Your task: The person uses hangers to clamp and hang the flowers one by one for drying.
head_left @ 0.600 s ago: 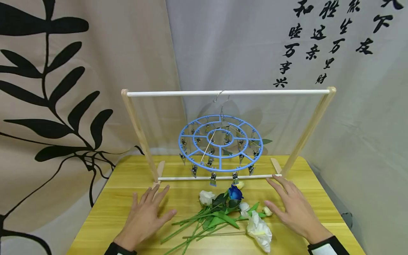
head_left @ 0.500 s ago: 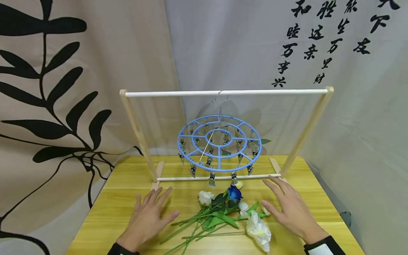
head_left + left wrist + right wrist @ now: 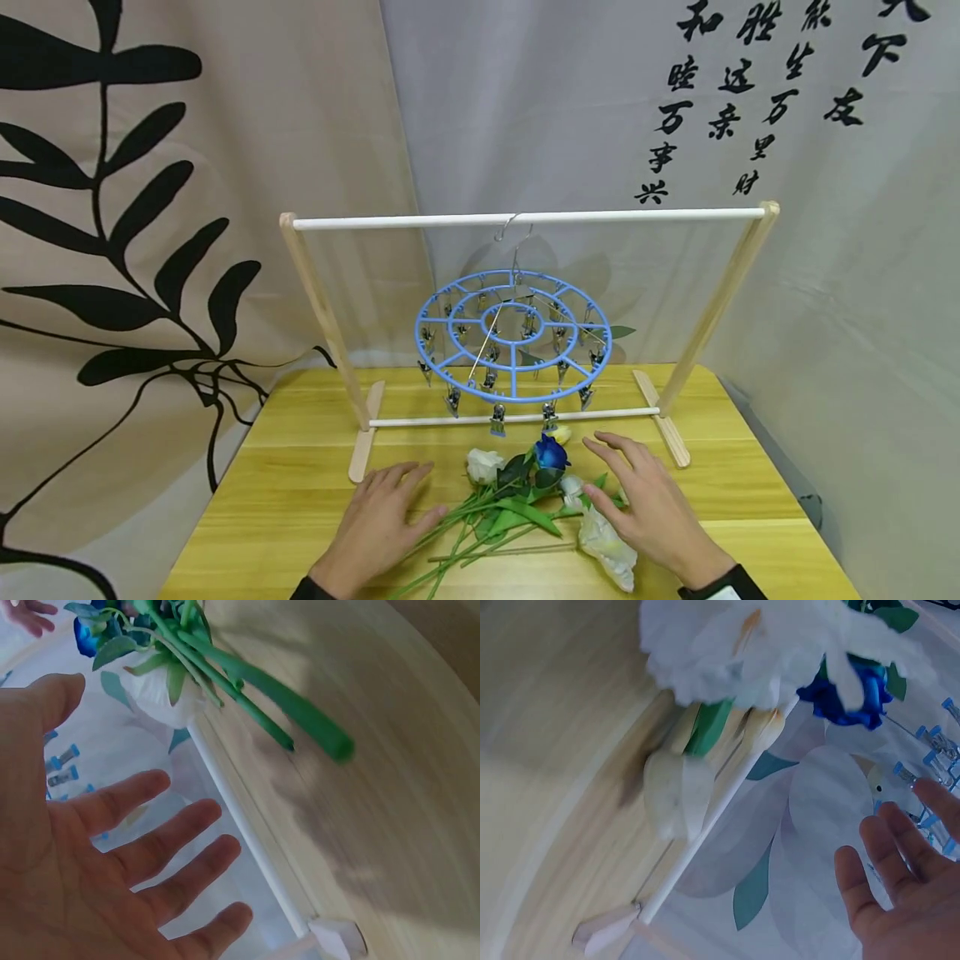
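A loose bunch of artificial flowers lies on the wooden table (image 3: 247, 517), stems toward the near left. In it are a blue rose (image 3: 551, 452), a white rose (image 3: 485, 465) and a large crumpled white bloom (image 3: 606, 550). My left hand (image 3: 382, 525) is spread beside the green stems (image 3: 450, 546), thumb close to them and holding nothing. My right hand (image 3: 648, 508) hovers over the flower heads at the right, partly hiding them, its fingers relaxed. The left wrist view shows the left palm (image 3: 67, 862) bare; in the right wrist view the right fingers (image 3: 885, 855) hold nothing.
Behind the flowers stands a wooden rack with a white top bar (image 3: 420, 222). From it hangs a round blue clip hanger (image 3: 513, 398) with several metal clips. The rack's feet (image 3: 672, 433) reach forward on both sides. A printed curtain (image 3: 330, 108) closes off the back.
Both hands have moved inward from the rack's feet toward the flowers, the left to the right and the right to the left. The flowers have stayed in place.
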